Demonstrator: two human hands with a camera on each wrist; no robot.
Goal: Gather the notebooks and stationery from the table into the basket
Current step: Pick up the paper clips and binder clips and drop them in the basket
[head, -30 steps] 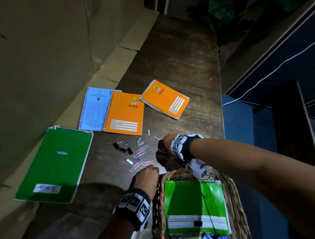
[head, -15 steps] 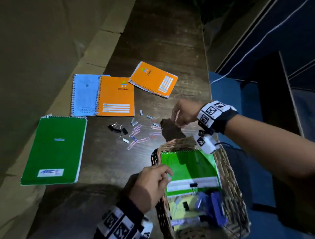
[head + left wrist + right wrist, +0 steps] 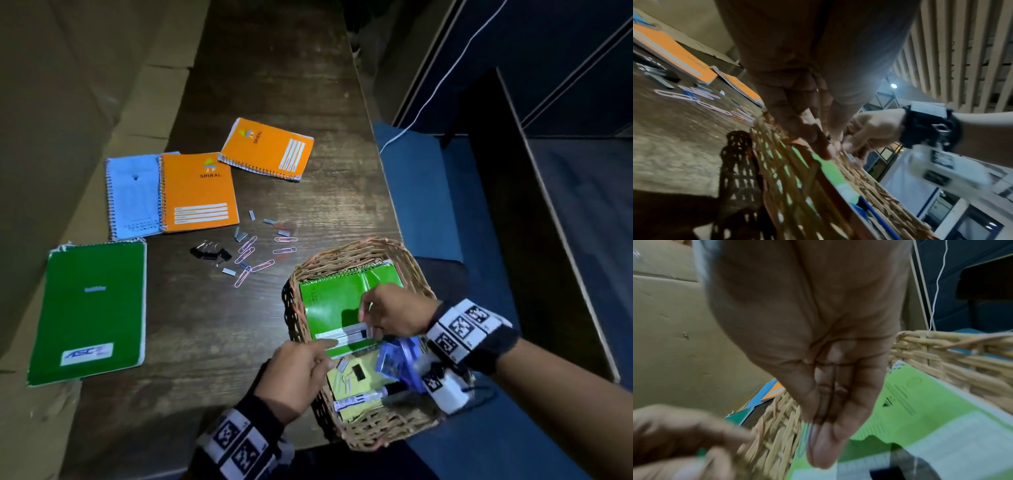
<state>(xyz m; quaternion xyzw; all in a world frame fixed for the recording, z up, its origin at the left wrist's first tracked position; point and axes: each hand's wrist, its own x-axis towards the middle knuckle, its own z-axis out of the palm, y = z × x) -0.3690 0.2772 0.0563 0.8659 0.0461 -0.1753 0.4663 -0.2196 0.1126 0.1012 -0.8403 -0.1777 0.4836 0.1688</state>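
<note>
A wicker basket (image 3: pixel 359 245) stands at the table's near right edge with a green notebook (image 3: pixel 329 301) inside it. My right hand (image 3: pixel 368 322) hovers over that notebook and pinches paper clips (image 3: pixel 804 439) between thumb and fingertips. At the basket's left rim my left hand (image 3: pixel 327 353) grips the weave, index finger reaching inward. On the table lie two orange notebooks (image 3: pixel 198 192) (image 3: pixel 267 149), a blue notebook (image 3: pixel 132 195), a big green notebook (image 3: pixel 92 308), loose pink paper clips (image 3: pixel 253 255), black binder clips (image 3: pixel 210 253) and staple strips (image 3: pixel 239 234).
The basket's near half holds a yellow pad (image 3: pixel 346 380), blue items (image 3: pixel 397 356) and a marker (image 3: pixel 363 399). Cardboard (image 3: pixel 68 102) lines the table's left side. Past the table's right edge (image 3: pixel 376 171) stand a blue seat (image 3: pixel 428 205) and a white cable (image 3: pixel 445 78).
My right hand left the scattered clips on the table and came back over the basket with paper clips pinched. The left hand stayed at the basket's left rim.
</note>
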